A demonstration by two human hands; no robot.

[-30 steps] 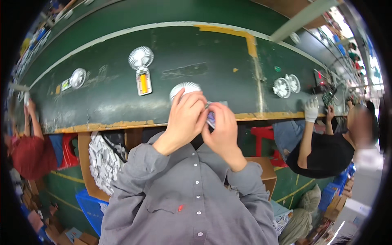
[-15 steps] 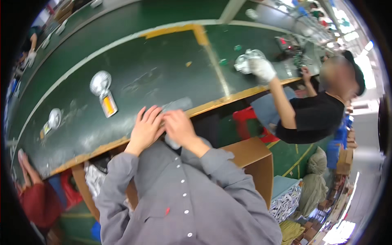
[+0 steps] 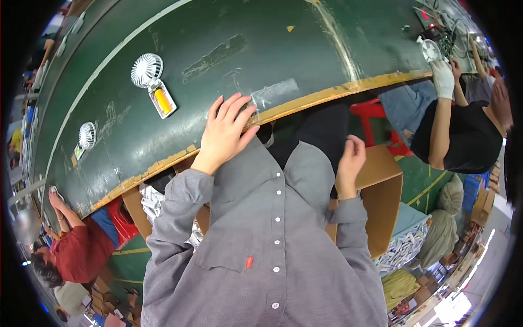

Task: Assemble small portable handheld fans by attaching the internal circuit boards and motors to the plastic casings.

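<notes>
Head view, bent toward a dark rim: shows the left hand (image 3: 226, 129) back upward, palm hidden, fingers spread wide over the front edge of the table (image 3: 272, 57). Cannot tell whether pressing on the surface or just above it. Shows beside those fingertips a pale patch (image 3: 280, 91) on the table; cannot tell whether film or scuffed paint. Shows the right hand (image 3: 350, 166) lower and well apart, off the table's front edge, just beside an open cardboard box (image 3: 384, 215), fingers half curled. Cannot tell whether holding anything small inside that curl.

Shows the nearer fan (image 3: 150, 76), white, lying on the table up and left of the left hand, apart from it, with an orange cell (image 3: 162, 101) in the opened handle; finer detail too small to read. Shows farther left a second fan (image 3: 87, 135), squeezed by the lens, handle hard to make out.

Hides part of a carton (image 3: 135, 215) of white pieces (image 3: 151, 203) behind the left grey sleeve (image 3: 188, 188). Shows at right a co-worker's gloved hand (image 3: 444, 79) at a third fan (image 3: 430, 50), grip unclear. Shows at far left another co-worker's hand (image 3: 56, 200), too small to judge. Cuts off the grey shirt (image 3: 245, 229) at the lower edge.
</notes>
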